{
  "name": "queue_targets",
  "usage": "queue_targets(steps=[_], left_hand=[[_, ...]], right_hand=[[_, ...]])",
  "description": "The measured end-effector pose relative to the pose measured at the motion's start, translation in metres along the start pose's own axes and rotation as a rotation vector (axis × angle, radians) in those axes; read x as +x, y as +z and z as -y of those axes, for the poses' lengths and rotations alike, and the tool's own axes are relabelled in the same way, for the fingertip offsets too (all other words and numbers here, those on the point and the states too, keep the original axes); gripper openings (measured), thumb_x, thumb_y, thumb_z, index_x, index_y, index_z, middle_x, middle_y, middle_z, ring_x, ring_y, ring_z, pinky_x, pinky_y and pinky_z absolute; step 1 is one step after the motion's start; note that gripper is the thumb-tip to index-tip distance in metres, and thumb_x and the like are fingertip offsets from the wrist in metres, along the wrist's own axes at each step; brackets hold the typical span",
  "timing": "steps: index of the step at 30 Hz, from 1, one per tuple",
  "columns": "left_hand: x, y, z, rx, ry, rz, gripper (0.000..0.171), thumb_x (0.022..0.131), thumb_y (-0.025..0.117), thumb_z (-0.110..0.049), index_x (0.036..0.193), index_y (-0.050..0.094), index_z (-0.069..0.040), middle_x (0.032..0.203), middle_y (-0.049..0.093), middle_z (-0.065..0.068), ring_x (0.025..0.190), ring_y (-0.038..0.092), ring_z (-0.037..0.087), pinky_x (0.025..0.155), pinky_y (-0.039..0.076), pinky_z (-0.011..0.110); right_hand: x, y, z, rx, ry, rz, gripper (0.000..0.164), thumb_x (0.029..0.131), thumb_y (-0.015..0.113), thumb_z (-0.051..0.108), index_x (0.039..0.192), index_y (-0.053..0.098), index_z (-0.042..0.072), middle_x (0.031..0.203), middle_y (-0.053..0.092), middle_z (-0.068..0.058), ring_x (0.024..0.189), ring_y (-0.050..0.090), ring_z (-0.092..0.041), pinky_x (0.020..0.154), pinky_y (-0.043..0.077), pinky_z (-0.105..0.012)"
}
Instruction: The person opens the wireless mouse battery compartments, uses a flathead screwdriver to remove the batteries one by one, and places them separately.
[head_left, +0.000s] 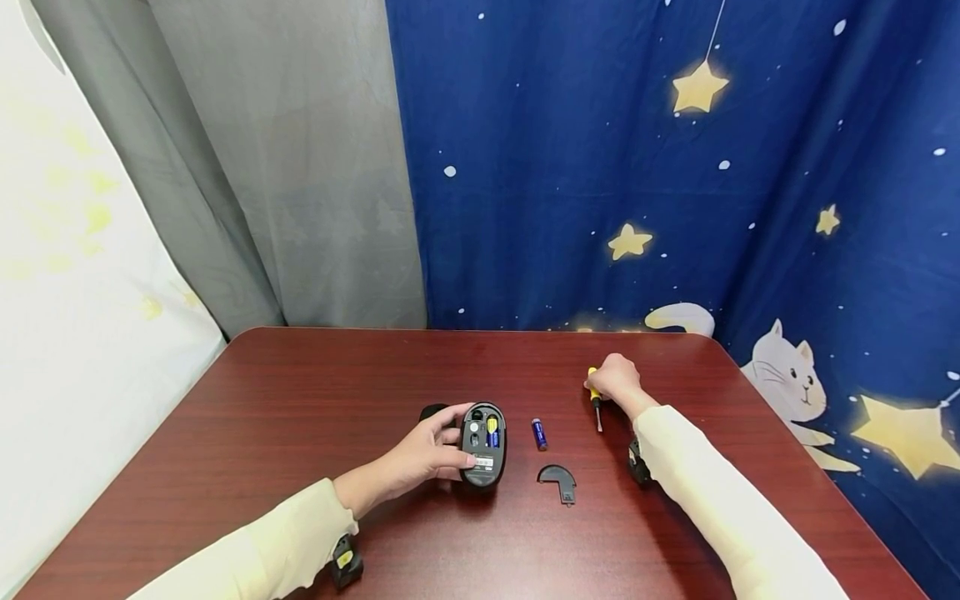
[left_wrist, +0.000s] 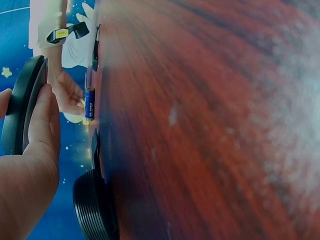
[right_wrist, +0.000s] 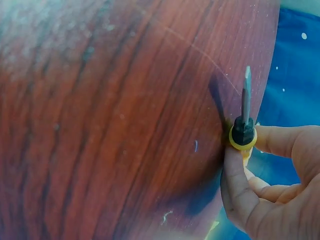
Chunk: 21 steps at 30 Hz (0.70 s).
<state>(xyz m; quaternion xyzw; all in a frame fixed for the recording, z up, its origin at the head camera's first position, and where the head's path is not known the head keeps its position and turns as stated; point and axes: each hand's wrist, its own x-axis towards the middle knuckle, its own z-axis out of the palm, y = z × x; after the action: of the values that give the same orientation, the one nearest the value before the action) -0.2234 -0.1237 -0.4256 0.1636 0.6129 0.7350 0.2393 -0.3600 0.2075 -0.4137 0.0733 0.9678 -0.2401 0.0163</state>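
My left hand [head_left: 427, 452] holds a black computer mouse [head_left: 483, 477] by its sides above the table, underside facing up toward me. Its battery compartment is uncovered, with a yellow-and-blue battery [head_left: 492, 432] inside. Farther right, my right hand [head_left: 618, 379] pinches a screwdriver [head_left: 596, 402] by its yellow and black handle, the metal tip pointing back toward me. In the right wrist view thumb and fingers close round the screwdriver handle [right_wrist: 243, 132]. Between the hands lie a loose blue battery [head_left: 539, 434] and the black curved battery cover [head_left: 557, 476].
A black ribbed object [left_wrist: 92, 207] sits on the table behind my left hand, mostly hidden in the head view. The reddish-brown wooden table [head_left: 315, 392] ends at a rounded far edge, with grey and blue starry curtains [head_left: 540, 167] behind.
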Motion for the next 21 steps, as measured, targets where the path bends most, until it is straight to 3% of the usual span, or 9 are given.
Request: queue_targets(steps=[8, 13, 21], left_hand=[[-0.001, 0.001, -0.002, 0.017, -0.007, -0.01, 0.078, 0.082, 0.071, 0.001, 0.149, 0.031, -0.01, 0.125, 0.058, 0.023, 0.096, 0.067, 0.033, 0.077, 0.056, 0.042], [-0.001, 0.001, -0.002, 0.02, -0.012, -0.015, 0.079, 0.082, 0.071, 0.001, 0.149, 0.031, -0.011, 0.125, 0.058, 0.023, 0.095, 0.067, 0.033, 0.076, 0.056, 0.041], [-0.002, 0.001, -0.002, 0.01, -0.008, -0.013, 0.079, 0.082, 0.071, 0.002, 0.149, 0.031, -0.01, 0.126, 0.057, 0.024, 0.099, 0.066, 0.033, 0.08, 0.055, 0.045]], right_hand=[[-0.001, -0.003, 0.0, 0.028, 0.007, -0.013, 0.017, 0.073, 0.069, 0.014, 0.065, 0.058, 0.005, 0.059, 0.056, -0.005, 0.056, 0.059, -0.022, 0.054, 0.047, -0.029], [-0.002, -0.004, -0.002, 0.103, 0.043, 0.006, 0.015, 0.075, 0.069, 0.011, 0.075, 0.06, -0.001, 0.068, 0.058, -0.011, 0.058, 0.058, -0.023, 0.053, 0.049, -0.028], [0.003, 0.001, -0.012, 0.486, 0.144, 0.098, 0.027, 0.08, 0.071, 0.0, 0.101, 0.059, -0.013, 0.088, 0.056, -0.016, 0.055, 0.062, -0.011, 0.057, 0.056, -0.025]])
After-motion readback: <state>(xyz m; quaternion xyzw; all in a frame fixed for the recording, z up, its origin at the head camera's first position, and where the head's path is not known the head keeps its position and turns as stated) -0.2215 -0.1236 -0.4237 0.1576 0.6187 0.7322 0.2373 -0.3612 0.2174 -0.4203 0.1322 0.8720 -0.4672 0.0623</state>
